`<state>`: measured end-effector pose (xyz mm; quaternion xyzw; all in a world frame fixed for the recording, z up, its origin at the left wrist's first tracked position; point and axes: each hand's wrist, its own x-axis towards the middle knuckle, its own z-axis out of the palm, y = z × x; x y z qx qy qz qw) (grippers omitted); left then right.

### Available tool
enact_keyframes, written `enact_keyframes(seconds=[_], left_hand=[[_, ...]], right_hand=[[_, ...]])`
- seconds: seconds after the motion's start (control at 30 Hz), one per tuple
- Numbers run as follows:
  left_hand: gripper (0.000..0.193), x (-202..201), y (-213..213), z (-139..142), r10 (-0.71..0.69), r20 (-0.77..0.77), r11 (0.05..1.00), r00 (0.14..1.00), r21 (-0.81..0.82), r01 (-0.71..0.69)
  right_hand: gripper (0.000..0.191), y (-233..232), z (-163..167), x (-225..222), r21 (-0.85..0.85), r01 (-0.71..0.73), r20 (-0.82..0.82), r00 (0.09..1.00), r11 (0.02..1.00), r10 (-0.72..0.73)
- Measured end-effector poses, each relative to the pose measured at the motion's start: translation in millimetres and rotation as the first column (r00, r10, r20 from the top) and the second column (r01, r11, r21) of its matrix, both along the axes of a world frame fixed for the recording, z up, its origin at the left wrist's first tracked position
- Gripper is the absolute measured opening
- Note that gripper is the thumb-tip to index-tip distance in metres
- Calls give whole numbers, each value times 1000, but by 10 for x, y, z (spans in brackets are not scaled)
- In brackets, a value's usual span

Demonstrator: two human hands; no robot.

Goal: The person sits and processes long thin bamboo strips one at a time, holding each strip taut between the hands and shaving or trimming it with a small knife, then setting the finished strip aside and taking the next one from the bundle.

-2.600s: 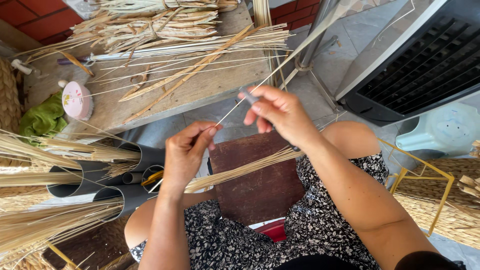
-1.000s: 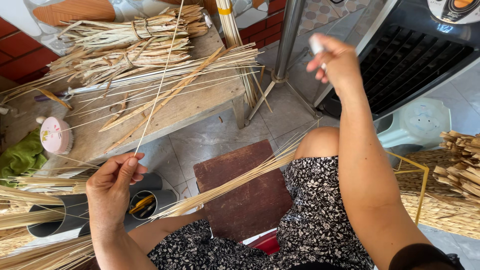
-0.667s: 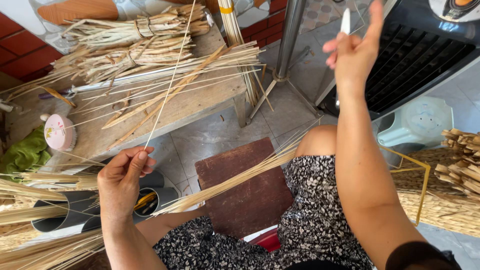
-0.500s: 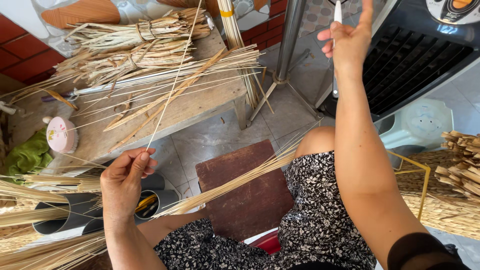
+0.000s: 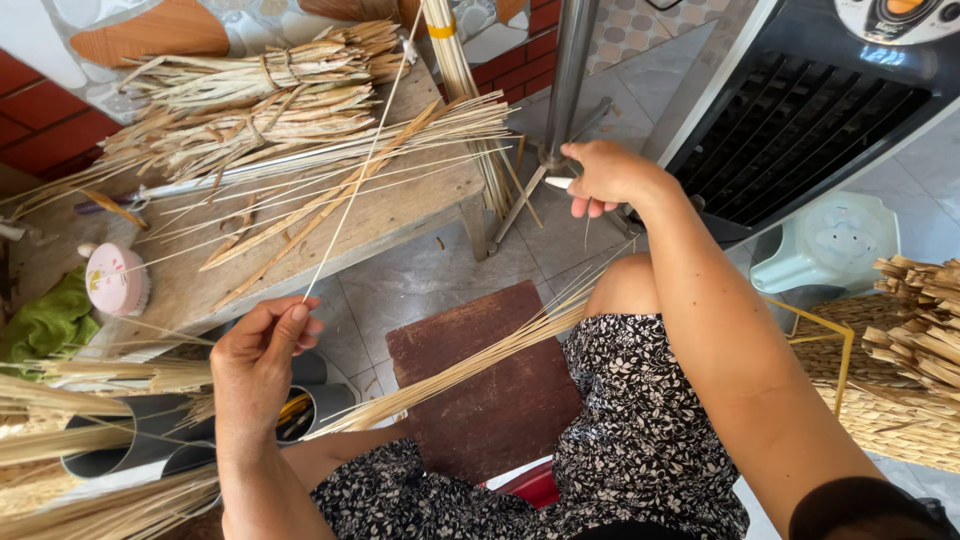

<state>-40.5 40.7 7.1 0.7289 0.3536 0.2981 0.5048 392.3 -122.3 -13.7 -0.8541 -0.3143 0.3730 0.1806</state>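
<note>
Left hand (image 5: 258, 345) pinches 1 thin reed strip (image 5: 352, 190); right hand (image 5: 607, 175) grips 1 small blade (image 5: 560, 183)

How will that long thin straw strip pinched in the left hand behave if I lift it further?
The strip looks very slender and long, so probably light and whippy, bending easily. The left hand pinches only its lower end, so the far end likely sways. Being so thin, it may kink or split if pulled hard.

Two hands (image 5: 262, 350), one stool (image 5: 825, 245), one bench (image 5: 400, 215).
</note>
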Motion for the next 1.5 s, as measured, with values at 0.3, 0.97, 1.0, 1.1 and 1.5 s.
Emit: enact_keyframes(seconds=[0.3,0.97,1.0,1.1,1.5], left_hand=[[17,233,-133,-133,-73,69,997,995,-19,74],[14,408,-414,79,-219,9,976,976,-2,219],[14,351,-390,94,-219,-15,976,976,2,219],[14,225,-307,114,-232,-27,973,972,-1,232],[15,-183,-69,90,-207,-77,978,975,-38,204]], right_hand=[[45,-82,339,-615,615,-5,-244,949,788,197],[31,101,148,-1652,782,180,-474,794,597,381],[30,104,159,-1563,787,240,-498,791,568,355],[27,55,207,-1261,847,305,-465,822,435,330],[23,-231,119,-376,768,600,-629,772,223,90]])
